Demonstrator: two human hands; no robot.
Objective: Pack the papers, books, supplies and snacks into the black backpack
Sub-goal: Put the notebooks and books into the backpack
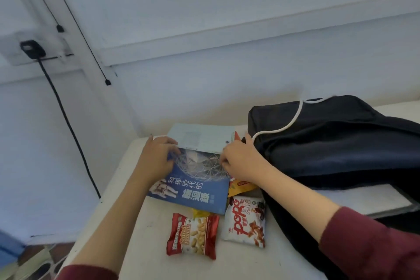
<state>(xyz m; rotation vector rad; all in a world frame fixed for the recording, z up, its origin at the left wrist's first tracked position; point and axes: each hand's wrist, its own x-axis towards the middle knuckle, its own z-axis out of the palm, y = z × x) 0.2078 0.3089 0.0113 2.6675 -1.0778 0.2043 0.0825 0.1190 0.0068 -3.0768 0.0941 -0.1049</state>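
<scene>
A blue book (195, 191) with white Chinese lettering lies on the white table (141, 245), and a pale blue paper (204, 137) lies across its far end. My left hand (156, 158) grips the left edge of the book and paper. My right hand (241, 161) pinches their right edge, fingers curled. The black backpack (336, 150) lies on its side to the right, with a white cord (293, 120) draped over it. In front of the book lie a red peanut packet (193, 235) and a white Popo snack packet (246, 223). An orange-yellow packet (242, 186) shows under my right wrist.
A white sheet or tray (363, 198) lies partly under the backpack's near side. A black cable (68, 120) runs down the wall at the left from a plug (33, 49). The table's left edge drops to a patterned floor (41, 261).
</scene>
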